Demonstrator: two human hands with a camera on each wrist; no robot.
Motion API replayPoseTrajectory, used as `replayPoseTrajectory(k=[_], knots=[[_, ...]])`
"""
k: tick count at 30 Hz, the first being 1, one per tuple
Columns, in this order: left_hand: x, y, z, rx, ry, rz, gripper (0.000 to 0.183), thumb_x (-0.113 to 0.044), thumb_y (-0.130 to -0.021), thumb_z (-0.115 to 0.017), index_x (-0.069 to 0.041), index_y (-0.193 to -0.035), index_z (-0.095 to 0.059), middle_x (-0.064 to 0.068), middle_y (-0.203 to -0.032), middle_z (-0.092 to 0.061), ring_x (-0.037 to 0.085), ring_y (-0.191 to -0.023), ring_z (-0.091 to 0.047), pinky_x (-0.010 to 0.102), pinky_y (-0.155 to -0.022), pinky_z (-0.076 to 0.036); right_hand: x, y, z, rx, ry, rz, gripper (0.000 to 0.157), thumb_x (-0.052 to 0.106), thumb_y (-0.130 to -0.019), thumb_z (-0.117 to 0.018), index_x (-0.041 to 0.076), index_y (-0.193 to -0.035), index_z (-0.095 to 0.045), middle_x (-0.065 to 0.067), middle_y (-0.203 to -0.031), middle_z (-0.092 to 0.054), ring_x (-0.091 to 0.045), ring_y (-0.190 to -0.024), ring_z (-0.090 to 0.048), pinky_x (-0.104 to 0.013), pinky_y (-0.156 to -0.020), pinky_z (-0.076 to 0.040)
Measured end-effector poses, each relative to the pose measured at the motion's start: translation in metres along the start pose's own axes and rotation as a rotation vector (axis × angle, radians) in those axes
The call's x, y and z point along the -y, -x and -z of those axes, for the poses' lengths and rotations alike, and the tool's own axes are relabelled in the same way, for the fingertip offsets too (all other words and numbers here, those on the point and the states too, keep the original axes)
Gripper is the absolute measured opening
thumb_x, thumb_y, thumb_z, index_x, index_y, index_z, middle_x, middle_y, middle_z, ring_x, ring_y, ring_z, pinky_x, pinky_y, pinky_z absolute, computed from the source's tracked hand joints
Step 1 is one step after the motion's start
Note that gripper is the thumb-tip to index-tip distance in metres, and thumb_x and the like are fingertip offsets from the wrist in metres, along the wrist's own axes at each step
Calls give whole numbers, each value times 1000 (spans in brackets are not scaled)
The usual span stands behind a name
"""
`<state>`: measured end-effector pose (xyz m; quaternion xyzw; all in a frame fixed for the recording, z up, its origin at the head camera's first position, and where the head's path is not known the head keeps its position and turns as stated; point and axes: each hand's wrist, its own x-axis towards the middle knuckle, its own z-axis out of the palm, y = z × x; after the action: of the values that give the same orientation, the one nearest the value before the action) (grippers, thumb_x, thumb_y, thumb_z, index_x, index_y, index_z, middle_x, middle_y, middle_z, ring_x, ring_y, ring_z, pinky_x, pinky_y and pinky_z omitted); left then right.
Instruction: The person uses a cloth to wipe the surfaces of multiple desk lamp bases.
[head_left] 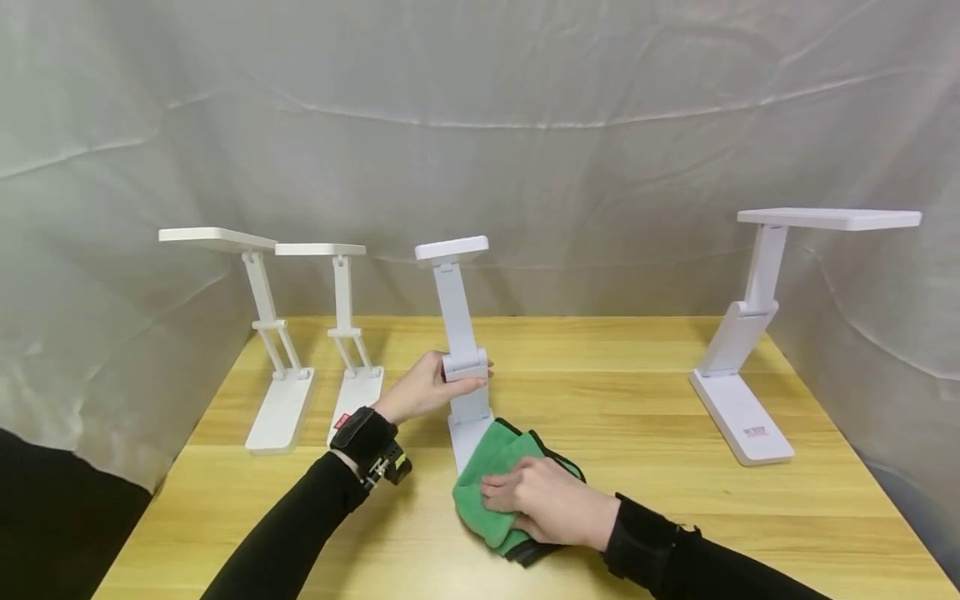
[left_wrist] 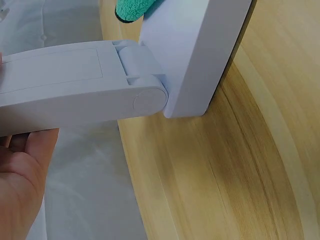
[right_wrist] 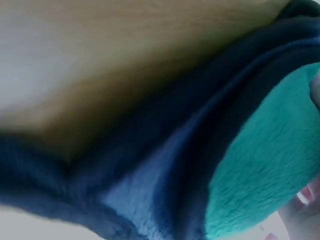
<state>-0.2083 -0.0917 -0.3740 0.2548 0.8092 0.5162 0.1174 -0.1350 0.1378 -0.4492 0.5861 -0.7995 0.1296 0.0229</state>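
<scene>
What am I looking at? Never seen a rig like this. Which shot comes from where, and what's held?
There's no machine: a person works bare-handed. The left grip, simply a hand, holds a white folding lamp by its stem. The right grip holds a green cloth with dark edging over the near part of that lamp's base. Three similar lamps stand on the wood-grain table: two to the left, one to the right.

The wide picture is from a head camera looking forward and down. The others are from the wrists: the left shows lamp and hinge sideways; the right, mostly blurred cloth.
</scene>
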Motion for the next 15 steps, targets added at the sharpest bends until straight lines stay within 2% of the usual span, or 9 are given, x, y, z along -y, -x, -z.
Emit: replayPoseTrajectory(k=[3,6,8,10,15], knots=[[2,-1,0,-6,-12,-13,29,-11,-91,-61,4,-117,-62,15,-111,-67,21,-101,-64,37,-90,-50,0,1,-1,-8,-59,-80,49,32,-86,-69,9,-129,-58,-7,-133,-55,-19,-125,-47,-39,-95,-47],[14,-6,-1,-11,-11,-22,30,-13,-91,-62,2,-118,-62,13,-112,-68,21,-102,-64,37,-90,-50,0,-1,-2,5,-112,-169,70,48,-88,-61,2,-138,-45,-14,-142,-44,-26,-133,-37,-42,-102,-41],[22,-9,-1,-13,-4,-29,31,-15,-92,-62,1,-119,-62,12,-112,-68,21,-102,-64,38,-91,-50,1,-3,-3,16,-162,-220,75,51,-88,-59,0,-140,-41,-17,-145,-39,-29,-136,-31,-42,-104,-38],[31,-11,-2,-14,9,-25,33,-18,-91,-63,-1,-119,-62,11,-113,-68,19,-103,-63,38,-91,-50,2,-4,-2,11,-215,-265,72,47,-87,-62,0,-138,-44,-17,-145,-40,-28,-135,-32,-42,-104,-38],[36,-10,-3,-14,23,-19,31,-26,-91,-64,-8,-116,-65,9,-113,-68,16,-102,-63,35,-90,-50,12,2,-1,-44,-319,-346,44,21,-84,-71,3,-124,-60,-13,-134,-53,-23,-127,-45,-40,-97,-45]])
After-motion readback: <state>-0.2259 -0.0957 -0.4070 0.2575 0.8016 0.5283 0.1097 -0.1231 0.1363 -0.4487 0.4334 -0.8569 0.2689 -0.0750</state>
